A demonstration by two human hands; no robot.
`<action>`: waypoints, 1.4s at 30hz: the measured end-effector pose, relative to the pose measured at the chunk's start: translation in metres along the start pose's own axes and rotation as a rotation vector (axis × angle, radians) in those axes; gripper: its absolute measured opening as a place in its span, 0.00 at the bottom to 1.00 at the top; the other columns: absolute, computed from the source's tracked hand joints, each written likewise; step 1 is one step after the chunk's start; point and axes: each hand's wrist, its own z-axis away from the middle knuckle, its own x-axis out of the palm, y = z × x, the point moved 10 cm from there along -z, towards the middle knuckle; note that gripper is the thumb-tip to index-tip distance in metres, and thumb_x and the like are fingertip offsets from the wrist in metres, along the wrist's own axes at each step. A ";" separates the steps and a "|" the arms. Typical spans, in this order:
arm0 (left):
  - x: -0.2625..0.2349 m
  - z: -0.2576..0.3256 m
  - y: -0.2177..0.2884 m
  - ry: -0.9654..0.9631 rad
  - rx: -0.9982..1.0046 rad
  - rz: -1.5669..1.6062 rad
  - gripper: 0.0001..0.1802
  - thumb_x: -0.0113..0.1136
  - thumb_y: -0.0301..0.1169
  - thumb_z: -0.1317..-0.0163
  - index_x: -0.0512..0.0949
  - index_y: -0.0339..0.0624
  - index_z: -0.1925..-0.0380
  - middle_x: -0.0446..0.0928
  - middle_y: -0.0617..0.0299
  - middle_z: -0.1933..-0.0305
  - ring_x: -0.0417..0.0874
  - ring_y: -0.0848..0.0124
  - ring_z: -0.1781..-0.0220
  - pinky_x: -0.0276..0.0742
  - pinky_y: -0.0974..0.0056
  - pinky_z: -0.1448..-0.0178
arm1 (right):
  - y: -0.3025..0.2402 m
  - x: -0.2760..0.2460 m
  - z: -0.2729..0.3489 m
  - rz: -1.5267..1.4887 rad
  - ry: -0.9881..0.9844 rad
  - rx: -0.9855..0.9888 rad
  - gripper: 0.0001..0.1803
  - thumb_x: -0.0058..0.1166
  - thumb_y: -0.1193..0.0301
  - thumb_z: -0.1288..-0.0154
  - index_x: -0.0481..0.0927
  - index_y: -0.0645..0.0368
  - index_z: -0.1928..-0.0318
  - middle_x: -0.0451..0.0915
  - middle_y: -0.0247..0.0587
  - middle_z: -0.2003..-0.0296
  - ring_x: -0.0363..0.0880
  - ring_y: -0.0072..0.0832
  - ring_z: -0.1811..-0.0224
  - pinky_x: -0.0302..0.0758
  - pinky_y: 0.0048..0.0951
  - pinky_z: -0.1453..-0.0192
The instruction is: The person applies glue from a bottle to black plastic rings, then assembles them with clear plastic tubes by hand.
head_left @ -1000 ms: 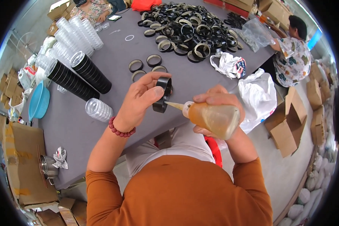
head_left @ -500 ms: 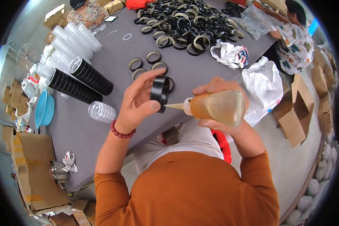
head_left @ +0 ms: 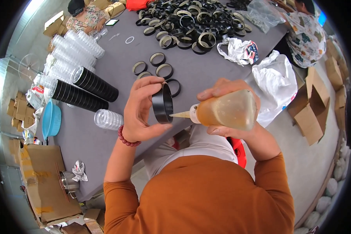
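My left hand (head_left: 142, 111) grips a black ring (head_left: 160, 104) on edge between fingers and thumb, its opening turned to the right. In my right hand (head_left: 226, 89) lies a glue bottle (head_left: 228, 111), a translucent squeeze bottle with amber liquid, held on its side. Its pointed nozzle reaches the near right rim of the ring; whether the tip touches cannot be made out. Several loose black rings (head_left: 164, 71) with pale insides lie just beyond my left hand. Beside my left wrist is a short stack of clear plastic pieces (head_left: 108, 119).
A large heap of black rings (head_left: 191, 23) covers the far table. Two black stacks (head_left: 80, 95) and clear plastic stacks (head_left: 76, 48) stand at left, near a blue basin (head_left: 52, 120). White plastic bags (head_left: 274, 78) lie at right beside an open carton (head_left: 312, 109). Two people sit across the table.
My left hand has turned the ring a little, and its fingers have shifted along the rim. The bottle's nozzle stays at the near rim. The whole view has shifted slightly.
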 end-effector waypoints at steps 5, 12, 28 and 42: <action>0.007 0.002 0.016 -0.043 0.234 -0.316 0.41 0.76 0.28 0.58 0.67 0.46 0.42 0.63 0.45 0.39 0.71 0.53 0.41 0.73 0.55 0.42 | 0.006 -0.003 0.003 -0.126 0.051 0.092 0.32 0.77 0.73 0.58 0.73 0.66 0.52 0.82 0.51 0.58 0.81 0.32 0.55 0.79 0.34 0.52; 0.019 0.011 0.034 -0.012 0.468 -0.615 0.38 0.73 0.32 0.50 0.64 0.48 0.40 0.62 0.50 0.42 0.72 0.52 0.41 0.81 0.48 0.45 | 0.052 -0.015 0.021 -0.487 0.305 0.394 0.27 0.69 0.66 0.46 0.72 0.66 0.51 0.82 0.50 0.58 0.82 0.33 0.53 0.79 0.34 0.50; -0.017 0.093 -0.078 0.401 -0.236 -0.212 0.40 0.68 0.21 0.59 0.59 0.40 0.43 0.62 0.52 0.41 0.69 0.55 0.35 0.66 0.54 0.31 | 0.178 -0.009 0.125 -1.427 0.893 0.887 0.27 0.63 0.48 0.43 0.75 0.52 0.51 0.80 0.37 0.57 0.75 0.34 0.63 0.71 0.29 0.67; -0.033 0.118 -0.106 0.293 -0.711 -1.019 0.47 0.73 0.34 0.59 0.61 0.33 0.38 0.72 0.51 0.48 0.71 0.55 0.44 0.63 0.55 0.38 | 0.200 -0.040 0.141 -1.337 1.023 0.871 0.26 0.63 0.49 0.42 0.76 0.57 0.54 0.79 0.35 0.60 0.67 0.27 0.69 0.66 0.25 0.66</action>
